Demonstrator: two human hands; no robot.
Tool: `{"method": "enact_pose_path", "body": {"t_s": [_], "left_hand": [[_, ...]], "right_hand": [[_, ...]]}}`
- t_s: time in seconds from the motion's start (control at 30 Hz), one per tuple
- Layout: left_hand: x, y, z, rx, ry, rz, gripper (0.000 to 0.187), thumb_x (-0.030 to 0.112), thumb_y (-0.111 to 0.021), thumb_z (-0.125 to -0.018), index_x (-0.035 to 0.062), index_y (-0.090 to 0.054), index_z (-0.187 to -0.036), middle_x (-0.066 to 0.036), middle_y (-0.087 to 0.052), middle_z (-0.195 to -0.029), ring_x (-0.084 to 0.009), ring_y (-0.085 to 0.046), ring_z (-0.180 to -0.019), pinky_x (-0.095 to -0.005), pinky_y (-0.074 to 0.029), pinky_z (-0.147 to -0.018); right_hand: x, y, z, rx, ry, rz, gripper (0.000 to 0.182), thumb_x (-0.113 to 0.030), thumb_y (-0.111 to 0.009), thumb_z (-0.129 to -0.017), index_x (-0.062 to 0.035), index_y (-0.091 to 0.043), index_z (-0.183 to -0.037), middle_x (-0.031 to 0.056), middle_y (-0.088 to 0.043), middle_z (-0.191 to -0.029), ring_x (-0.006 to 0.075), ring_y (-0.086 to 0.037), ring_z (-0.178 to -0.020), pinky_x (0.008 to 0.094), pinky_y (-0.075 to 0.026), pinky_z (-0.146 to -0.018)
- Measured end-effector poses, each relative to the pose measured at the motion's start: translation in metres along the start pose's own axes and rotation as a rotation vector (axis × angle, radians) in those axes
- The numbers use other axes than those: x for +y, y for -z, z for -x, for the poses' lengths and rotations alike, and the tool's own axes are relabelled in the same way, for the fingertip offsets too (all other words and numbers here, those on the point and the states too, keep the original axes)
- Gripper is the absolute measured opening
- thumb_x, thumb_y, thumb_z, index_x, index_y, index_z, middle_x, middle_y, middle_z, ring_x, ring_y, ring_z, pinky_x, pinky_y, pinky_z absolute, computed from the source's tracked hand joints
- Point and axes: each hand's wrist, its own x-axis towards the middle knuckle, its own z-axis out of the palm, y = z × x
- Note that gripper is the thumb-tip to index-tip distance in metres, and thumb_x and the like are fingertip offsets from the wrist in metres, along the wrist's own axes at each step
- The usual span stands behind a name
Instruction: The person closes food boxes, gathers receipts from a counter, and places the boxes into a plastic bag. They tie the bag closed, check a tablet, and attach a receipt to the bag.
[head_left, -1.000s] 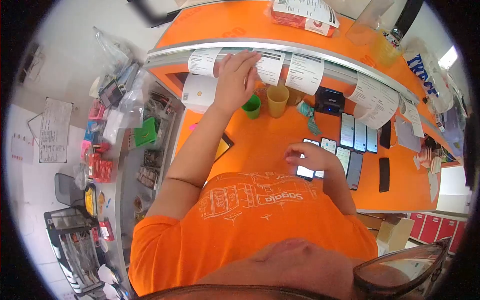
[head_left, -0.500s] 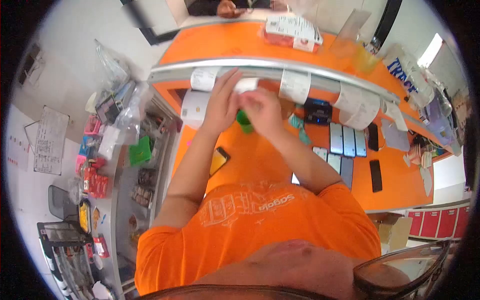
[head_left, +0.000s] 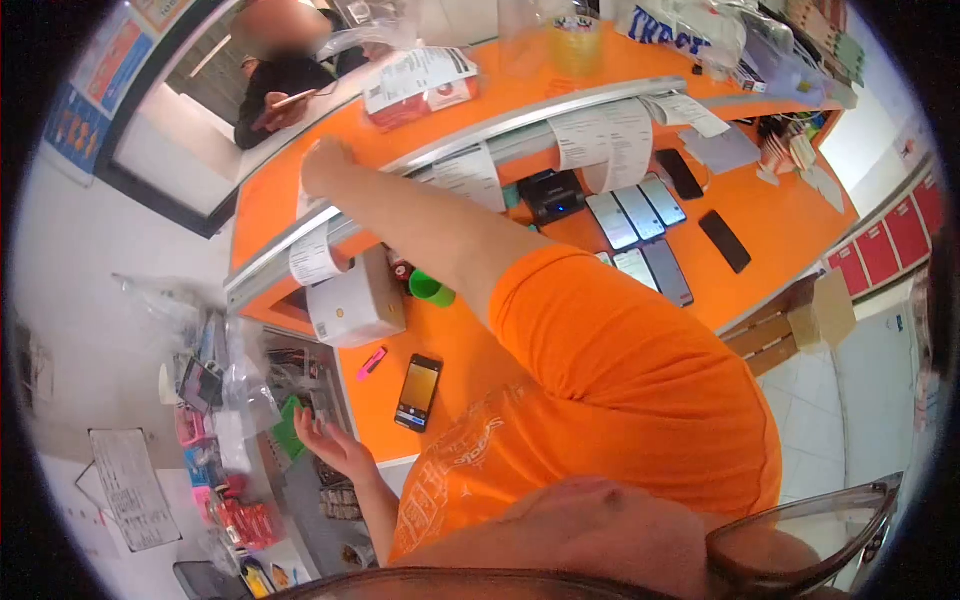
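My right hand (head_left: 325,168) reaches over the raised counter ledge, its fingers curled and partly blurred at a white paper slip (head_left: 306,197). My left hand (head_left: 335,445) is raised near the desk's left edge, fingers apart and holding nothing. Close to it on the desk lies a black phone (head_left: 418,392) with a lit yellowish screen. A pink highlighter (head_left: 372,363) is beside a white box (head_left: 355,305). Behind the phone stands a green cup (head_left: 432,289). Printed receipts (head_left: 316,258) hang along the ledge below my right forearm.
Several phones (head_left: 640,215) lie at right near a black device (head_left: 552,197). On the upper counter (head_left: 270,190) sit a red package with papers (head_left: 420,88) and a yellow container (head_left: 575,45). Across it, a person's hand (head_left: 280,112) holds a phone. Shelves of goods stand at left.
My hands, together near the ledge before, have separated. The right has reached left and over the ledge; the left has drawn back towards me. My view has turned, showing the person across the counter.
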Motion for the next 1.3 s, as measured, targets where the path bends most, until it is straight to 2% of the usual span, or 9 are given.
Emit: {"method": "enact_pose_path", "body": {"t_s": [0.07,0.27,0.4,0.5,0.63,0.73,0.83,1.03,1.3], "left_hand": [[-0.002,0.007,0.018,-0.035,0.095,-0.008,0.042,0.015,-0.045,-0.1,0.0058,-0.035,-0.14,-0.014,-0.032,-0.149,-0.0281,-0.039,-0.132,-0.0437,-0.03,-0.107],[0.003,0.017,0.04,-0.119,0.221,0.011,0.043,0.018,-0.047,-0.101,0.0075,-0.035,-0.141,-0.011,-0.031,-0.149,-0.0249,-0.036,-0.133,-0.0408,-0.029,-0.108],[-0.015,0.02,0.066,-0.168,0.224,0.035,0.043,0.013,-0.048,-0.1,0.0054,-0.037,-0.14,-0.011,-0.036,-0.147,-0.026,-0.041,-0.13,-0.0404,-0.033,-0.106],[-0.021,0.024,0.09,-0.249,0.253,-0.126,0.047,0.002,-0.052,-0.093,0.0036,-0.038,-0.138,-0.016,-0.038,-0.145,-0.0302,-0.044,-0.128,-0.0417,-0.036,-0.105],[-0.106,0.039,0.131,-0.15,0.287,-0.404,0.054,0.004,-0.058,-0.087,0.0066,-0.04,-0.138,-0.02,-0.039,-0.144,-0.0345,-0.042,-0.132,-0.0457,-0.036,-0.106],[-0.147,0.029,0.144,-0.074,0.751,-0.885,0.057,0.016,-0.061,-0.086,0.0089,-0.042,-0.139,-0.019,-0.041,-0.143,-0.0384,-0.039,-0.133,-0.0493,-0.035,-0.107],[-0.198,0.015,0.146,-0.064,0.994,-0.833,0.057,0.029,-0.06,-0.087,0.0112,-0.045,-0.138,-0.019,-0.043,-0.141,-0.041,-0.039,-0.132,-0.0499,-0.035,-0.108],[-0.173,-0.011,0.127,0.181,1.132,-0.858,0.047,0.033,-0.056,-0.089,0.0134,-0.053,-0.131,-0.015,-0.046,-0.139,-0.0388,-0.044,-0.126,-0.0483,-0.038,-0.105],[-0.193,-0.005,0.142,0.136,0.844,-0.979,0.04,0.032,-0.051,-0.092,0.0101,-0.058,-0.125,-0.015,-0.057,-0.127,-0.0381,-0.049,-0.12,-0.0474,-0.039,-0.102]], "right_hand": [[-0.004,-0.022,-0.004,0.327,-0.149,0.013,0.039,-0.029,-0.063,-0.083,-0.0084,-0.068,-0.116,0.0099,-0.06,-0.124,0.0269,-0.049,-0.118,0.0465,-0.04,-0.091],[0.0,0.01,0.019,-0.054,0.078,0.124,0.036,-0.032,-0.058,-0.087,-0.0104,-0.07,-0.114,0.0116,-0.057,-0.134,0.0281,-0.05,-0.119,0.0472,-0.039,-0.094],[0.014,-0.038,-0.02,0.07,0.224,0.17,0.051,-0.045,-0.056,-0.088,-0.008,-0.067,-0.121,0.0228,-0.057,-0.131,0.0414,-0.046,-0.129,0.055,-0.032,-0.106],[0.02,-0.021,-0.011,0.009,0.31,0.257,0.038,-0.038,-0.058,-0.087,-0.0099,-0.072,-0.109,0.0114,-0.069,-0.116,0.0269,-0.066,-0.106,0.0499,-0.05,-0.085],[0.012,0.017,0.005,-0.113,0.252,0.25,0.032,-0.028,-0.056,-0.087,-0.008,-0.073,-0.106,0.0116,-0.069,-0.113,0.0284,-0.066,-0.105,0.0481,-0.051,-0.083],[0.016,0.001,-0.006,-0.098,0.243,0.291,0.033,-0.022,-0.051,-0.088,-0.0082,-0.072,-0.109,0.0117,-0.068,-0.116,0.0291,-0.065,-0.107,0.0526,-0.05,-0.081],[0.009,0.01,0.001,-0.171,0.174,0.265,0.036,-0.02,-0.051,-0.088,-0.011,-0.068,-0.118,0.0101,-0.064,-0.125,0.0292,-0.057,-0.117,0.0563,-0.043,-0.09],[0.003,0.015,0.005,-0.196,0.1,0.24,0.04,-0.021,-0.052,-0.087,-0.0138,-0.066,-0.124,0.0088,-0.06,-0.13,0.0301,-0.049,-0.125,0.057,-0.038,-0.096],[0.004,0.016,0.008,-0.17,0.142,0.246,0.036,-0.024,-0.049,-0.089,-0.0103,-0.068,-0.117,0.0089,-0.065,-0.123,0.0289,-0.059,-0.117,0.0577,-0.045,-0.091]]}}
